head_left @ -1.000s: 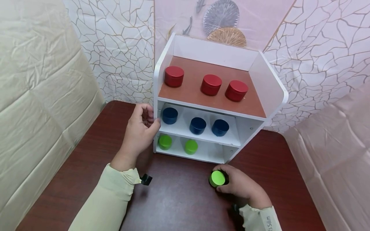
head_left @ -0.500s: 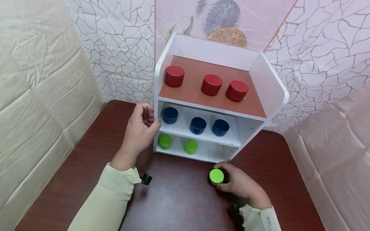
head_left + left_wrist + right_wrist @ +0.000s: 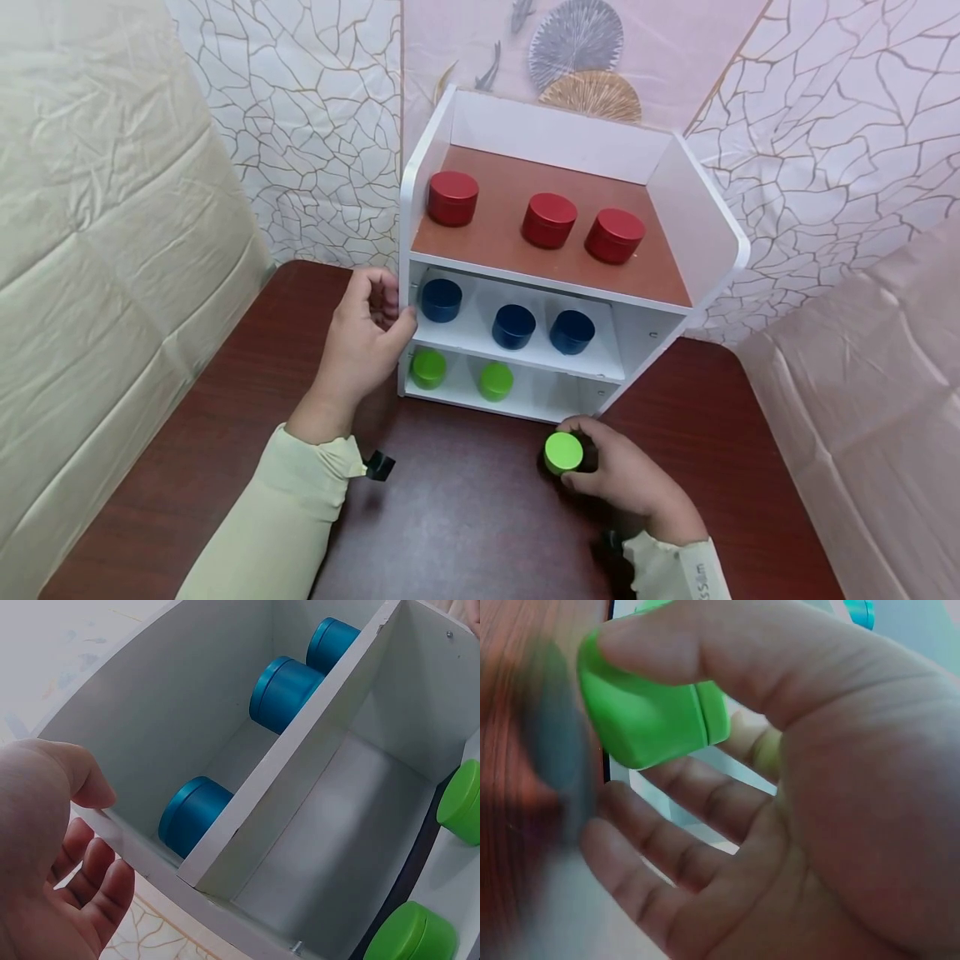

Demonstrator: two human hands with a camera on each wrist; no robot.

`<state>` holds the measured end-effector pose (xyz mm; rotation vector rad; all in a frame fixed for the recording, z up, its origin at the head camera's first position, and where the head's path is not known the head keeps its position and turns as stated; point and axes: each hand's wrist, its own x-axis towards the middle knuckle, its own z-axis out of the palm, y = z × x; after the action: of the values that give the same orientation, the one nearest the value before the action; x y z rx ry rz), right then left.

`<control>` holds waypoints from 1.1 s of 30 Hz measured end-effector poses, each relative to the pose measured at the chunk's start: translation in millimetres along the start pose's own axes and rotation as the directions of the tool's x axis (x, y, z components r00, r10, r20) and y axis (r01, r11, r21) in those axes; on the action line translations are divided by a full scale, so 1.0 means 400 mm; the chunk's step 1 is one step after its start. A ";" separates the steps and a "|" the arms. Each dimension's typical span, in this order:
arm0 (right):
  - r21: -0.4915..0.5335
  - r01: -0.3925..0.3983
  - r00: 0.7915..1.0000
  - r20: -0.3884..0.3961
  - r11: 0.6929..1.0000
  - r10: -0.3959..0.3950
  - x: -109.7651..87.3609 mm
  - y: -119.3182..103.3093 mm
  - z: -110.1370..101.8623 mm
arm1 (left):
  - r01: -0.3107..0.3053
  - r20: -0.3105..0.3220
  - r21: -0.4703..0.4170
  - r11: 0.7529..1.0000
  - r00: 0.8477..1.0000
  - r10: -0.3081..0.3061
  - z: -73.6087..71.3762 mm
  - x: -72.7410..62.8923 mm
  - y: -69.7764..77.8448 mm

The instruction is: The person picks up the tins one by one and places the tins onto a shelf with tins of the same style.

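Note:
My right hand (image 3: 626, 475) pinches a round bright green tin (image 3: 563, 452) between thumb and forefinger, with the lid facing up, close in front of the shelf's lower right corner. The right wrist view shows the same tin (image 3: 649, 712) under the thumb, the other fingers spread below it. At the left side of the white shelf unit (image 3: 517, 279), my left hand (image 3: 363, 337) holds the side panel's front edge, thumb at the front and fingers curled outside. Two green tins (image 3: 428, 368) stand on the bottom shelf, left and middle.
Three blue tins (image 3: 513, 326) stand along the middle shelf. Three red tins (image 3: 548, 220) are on the brown top board. The unit stands on a dark reddish-brown table (image 3: 450, 508), with fabric-draped walls (image 3: 322, 125) behind and at both sides.
My right hand has carried the green tin slightly forward, nearer the shelf's front edge. The left hand stays in place at the side panel.

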<state>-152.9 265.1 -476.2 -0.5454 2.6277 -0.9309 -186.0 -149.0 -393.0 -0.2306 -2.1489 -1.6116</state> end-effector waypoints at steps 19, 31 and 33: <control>0.049 0.047 0.995 -0.090 0.998 -0.042 0.002 -0.033 -0.007 | -0.011 -0.001 -0.006 1.000 1.000 0.011 0.001 0.001 -0.001; 0.079 0.053 0.995 -0.086 0.995 -0.046 0.016 -0.049 0.001 | -0.002 0.001 -0.004 1.000 1.000 0.002 0.002 0.000 -0.001; 0.080 0.055 0.995 -0.087 0.995 -0.048 0.022 -0.051 0.001 | -0.002 -0.001 -0.004 1.000 1.000 0.002 0.003 -0.001 -0.002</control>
<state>-155.3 246.5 -464.4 -0.5678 2.6475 -1.0955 -186.2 -148.2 -393.9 -0.2336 -2.1442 -1.6143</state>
